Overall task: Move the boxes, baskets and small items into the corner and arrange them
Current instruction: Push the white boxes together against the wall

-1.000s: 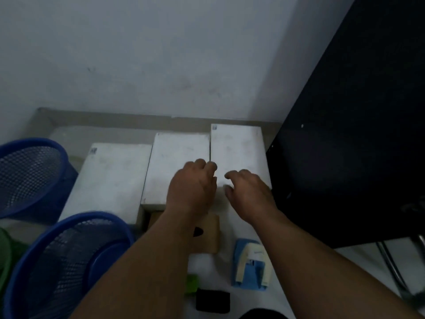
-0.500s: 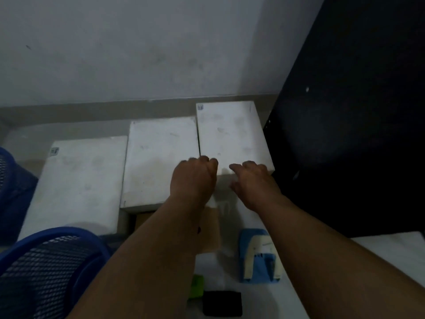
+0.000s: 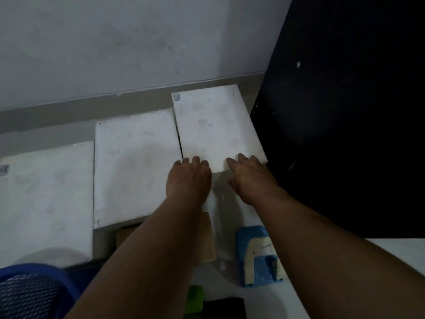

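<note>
On my feed the right box (image 3: 216,127) reads plain white with faint grey smudges and a small blue label (image 3: 176,97) at its far left corner. Left of it, the middle box (image 3: 135,166) and left box (image 3: 43,203) are the same scuffed white. Just right of it I see a flat black panel (image 3: 345,111). Behind it the wall (image 3: 115,42) is mottled pale grey over a darker grey skirting (image 3: 69,109). Nearer me than it lie tan cardboard (image 3: 207,238), a blue-and-cream item (image 3: 259,259), a bright green item (image 3: 195,295), a black item (image 3: 225,307) and, well left, a blue basket (image 3: 30,293) with fine mesh.
</note>
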`<move>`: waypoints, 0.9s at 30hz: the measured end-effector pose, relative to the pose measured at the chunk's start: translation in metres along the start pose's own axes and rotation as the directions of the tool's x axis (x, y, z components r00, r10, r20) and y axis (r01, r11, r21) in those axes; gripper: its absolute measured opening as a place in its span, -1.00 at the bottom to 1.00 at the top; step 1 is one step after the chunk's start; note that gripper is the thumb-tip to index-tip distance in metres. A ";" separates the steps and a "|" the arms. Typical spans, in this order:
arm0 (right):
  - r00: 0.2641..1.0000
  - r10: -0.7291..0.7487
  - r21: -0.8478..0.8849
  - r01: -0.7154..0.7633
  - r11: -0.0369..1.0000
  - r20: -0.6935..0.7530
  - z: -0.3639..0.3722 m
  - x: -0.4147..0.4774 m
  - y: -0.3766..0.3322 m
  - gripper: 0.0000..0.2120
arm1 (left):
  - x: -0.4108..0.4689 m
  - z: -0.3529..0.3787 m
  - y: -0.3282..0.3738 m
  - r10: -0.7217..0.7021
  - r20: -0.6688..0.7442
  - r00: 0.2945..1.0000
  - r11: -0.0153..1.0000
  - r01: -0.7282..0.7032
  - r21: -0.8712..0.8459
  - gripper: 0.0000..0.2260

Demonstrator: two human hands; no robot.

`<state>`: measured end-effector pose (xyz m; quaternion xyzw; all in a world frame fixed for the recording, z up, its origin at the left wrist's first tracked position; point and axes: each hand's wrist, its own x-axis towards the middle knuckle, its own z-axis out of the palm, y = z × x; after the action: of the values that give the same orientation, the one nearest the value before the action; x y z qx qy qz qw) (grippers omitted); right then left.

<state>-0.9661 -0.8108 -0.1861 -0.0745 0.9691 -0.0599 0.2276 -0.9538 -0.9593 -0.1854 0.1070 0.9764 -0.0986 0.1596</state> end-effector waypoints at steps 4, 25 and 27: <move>1.000 0.010 -0.040 -0.009 0.999 0.014 0.007 0.013 -0.003 -0.43 | 0.011 0.008 0.000 0.002 0.066 0.998 1.000 -0.001 -0.015 -0.41; 0.971 0.128 -0.111 -0.107 0.988 0.200 -0.023 0.096 0.012 -0.37 | 0.086 -0.016 -0.005 -0.007 0.090 0.996 0.987 0.022 -0.160 -0.42; 0.973 0.120 -0.099 -0.102 0.990 0.197 -0.023 0.096 0.012 -0.38 | 0.086 -0.017 -0.004 -0.007 0.095 0.995 0.987 0.022 -0.157 -0.42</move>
<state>-1.0630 -0.8138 -0.2088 -0.0357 0.9452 0.0039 0.3246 -1.0391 -0.9445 -0.1976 0.0820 0.9733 -0.0271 0.2126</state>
